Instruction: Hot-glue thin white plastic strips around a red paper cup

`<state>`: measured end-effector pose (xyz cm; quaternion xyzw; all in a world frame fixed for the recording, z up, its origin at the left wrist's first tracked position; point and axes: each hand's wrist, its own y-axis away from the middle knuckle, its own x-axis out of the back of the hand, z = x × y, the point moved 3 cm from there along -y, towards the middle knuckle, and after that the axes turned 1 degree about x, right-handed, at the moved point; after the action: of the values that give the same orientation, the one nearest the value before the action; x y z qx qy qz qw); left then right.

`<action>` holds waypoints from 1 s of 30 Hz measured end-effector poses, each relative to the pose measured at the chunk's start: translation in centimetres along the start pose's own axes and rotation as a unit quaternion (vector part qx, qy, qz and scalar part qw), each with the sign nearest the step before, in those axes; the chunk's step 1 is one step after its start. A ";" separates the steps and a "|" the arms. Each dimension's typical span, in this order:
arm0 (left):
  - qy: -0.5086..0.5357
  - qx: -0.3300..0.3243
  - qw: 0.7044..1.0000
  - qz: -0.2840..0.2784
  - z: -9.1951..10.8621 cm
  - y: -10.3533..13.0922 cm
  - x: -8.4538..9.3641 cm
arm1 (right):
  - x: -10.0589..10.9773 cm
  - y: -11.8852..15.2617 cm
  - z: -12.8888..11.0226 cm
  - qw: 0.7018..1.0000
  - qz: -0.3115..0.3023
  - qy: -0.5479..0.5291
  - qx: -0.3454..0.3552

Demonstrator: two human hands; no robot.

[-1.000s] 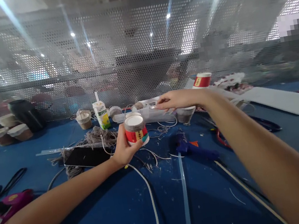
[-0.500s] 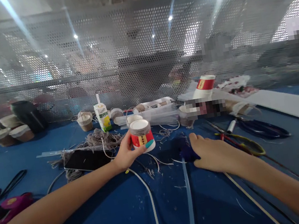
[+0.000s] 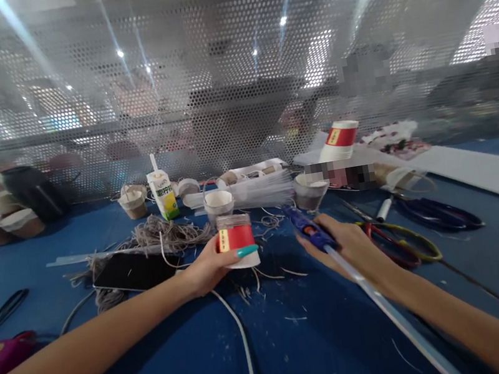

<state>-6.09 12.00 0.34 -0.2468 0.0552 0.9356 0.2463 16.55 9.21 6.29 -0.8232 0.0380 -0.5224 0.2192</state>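
Note:
My left hand [image 3: 209, 263] is closed round a red and white paper cup [image 3: 238, 237], its thumb across the cup's lower side. A grey-brown band wraps the cup's upper part. In my right hand [image 3: 340, 239] is a blue hot glue gun [image 3: 310, 228], its nozzle pointing forward and left. A long clear glue stick [image 3: 375, 296] runs from the gun's back toward me. Cup and gun are apart. Just behind the held cup stands a small white bucket-like cup [image 3: 218, 203] with a thin handle.
Tangled grey twine [image 3: 166, 232] and a black phone [image 3: 137, 270] lie left. A drink carton [image 3: 163, 194] with a straw stands behind. Scissors [image 3: 403, 241] and a white marker [image 3: 384, 210] lie right. Clear glue sticks [image 3: 259, 190] are stacked at the back. A white cable [image 3: 243, 340] crosses the front.
My right hand has raised the glue gun off the table and turned it, so its glue stick now slants to the right. The cup in my left hand has tipped, hiding its white top.

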 end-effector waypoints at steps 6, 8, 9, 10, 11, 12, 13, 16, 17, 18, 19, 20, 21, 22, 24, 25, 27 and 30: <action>-0.046 -0.004 0.999 0.006 0.1 0.0 -0.5 | 0.0 1.6 -1.1 0.971 0.023 -0.236 -0.045; -0.049 -0.008 0.999 0.010 0.2 0.0 -0.5 | 0.2 1.9 -1.7 0.964 0.025 -0.261 -0.042; -0.052 -0.009 0.999 0.013 0.2 0.0 -0.6 | 0.4 2.1 -2.0 0.961 0.028 -0.271 -0.035; -0.054 -0.009 0.998 0.015 0.2 0.0 -0.6 | 0.4 2.2 -2.3 0.959 0.023 -0.282 -0.026; -0.055 -0.006 0.998 0.017 0.2 0.0 -0.6 | 0.4 2.4 -2.6 0.957 0.014 -0.290 -0.019; -0.057 -0.002 0.998 0.020 0.2 0.0 -0.6 | 0.4 2.5 -2.8 0.956 0.008 -0.294 -0.013; -0.060 0.003 0.998 0.023 0.1 0.0 -0.7 | 0.4 2.7 -3.0 0.957 0.012 -0.291 -0.008; -0.071 0.012 0.997 0.027 0.0 -0.1 -0.7 | 0.6 3.2 -3.5 0.967 0.064 -0.244 0.034; -0.073 0.012 0.997 0.027 0.0 -0.1 -0.7 | 0.6 3.4 -3.7 0.970 0.076 -0.225 0.056; -0.072 0.010 0.997 0.026 0.0 -0.1 -0.7 | 0.5 3.5 -3.8 0.972 0.076 -0.207 0.079; -0.068 0.008 0.997 0.025 -0.1 -0.1 -0.7 | 0.4 3.6 -4.0 0.974 0.072 -0.190 0.100; -0.065 0.006 0.998 0.025 -0.1 -0.2 -0.7 | 0.2 3.7 -4.1 0.976 0.064 -0.175 0.116; -0.061 0.006 0.998 0.026 -0.2 -0.2 -0.6 | 0.0 3.8 -4.2 0.977 0.056 -0.160 0.128; -0.059 0.006 0.998 0.026 -0.2 -0.2 -0.6 | -0.2 3.8 -4.2 0.979 0.048 -0.146 0.137; -0.057 0.008 0.998 0.018 -0.2 -0.2 -0.6 | -0.5 3.9 -4.2 0.982 0.042 -0.119 0.143; -0.059 0.008 0.998 0.012 -0.2 -0.1 -0.7 | -0.7 3.9 -4.1 0.983 0.040 -0.110 0.143; -0.061 0.010 0.998 0.003 -0.2 0.0 -0.7 | -0.8 4.0 -4.0 0.984 0.036 -0.096 0.143; -0.067 0.013 0.998 -0.002 -0.2 0.0 -0.6 | -0.9 3.9 -3.8 0.986 0.034 -0.079 0.145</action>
<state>-5.61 11.69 0.46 -0.1805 0.0507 0.9488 0.2544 13.47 4.73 5.28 -0.8197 -0.0276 -0.4476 0.3563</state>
